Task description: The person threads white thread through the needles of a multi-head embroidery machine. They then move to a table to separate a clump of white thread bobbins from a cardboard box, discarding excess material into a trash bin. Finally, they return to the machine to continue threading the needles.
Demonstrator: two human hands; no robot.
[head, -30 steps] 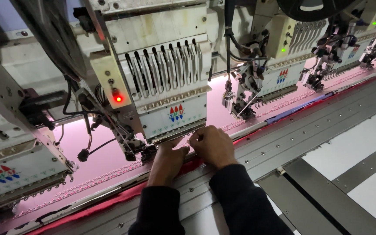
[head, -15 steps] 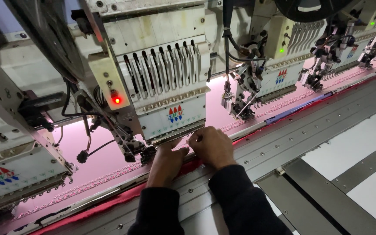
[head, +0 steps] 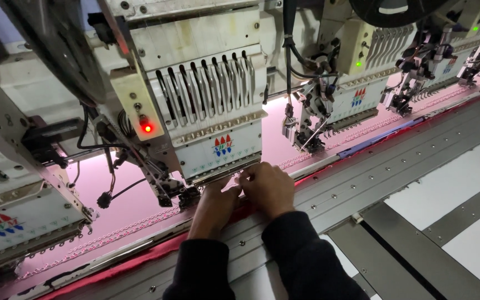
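Pink fabric (head: 140,191) under the white embroidery head (head: 212,111): my left hand (head: 216,204) and right hand (head: 268,188) press it, fingers curled, grip indiscernible.

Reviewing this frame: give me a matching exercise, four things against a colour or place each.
Things:
1. lamp on the nearest embroidery head
2. lamp on the next head along
3. fabric under the heads
4. right hand

Descriptions:
A. pink
B. green
C. red
D. at the needle area beside the left hand

Pairs: 1-C, 2-B, 3-A, 4-D
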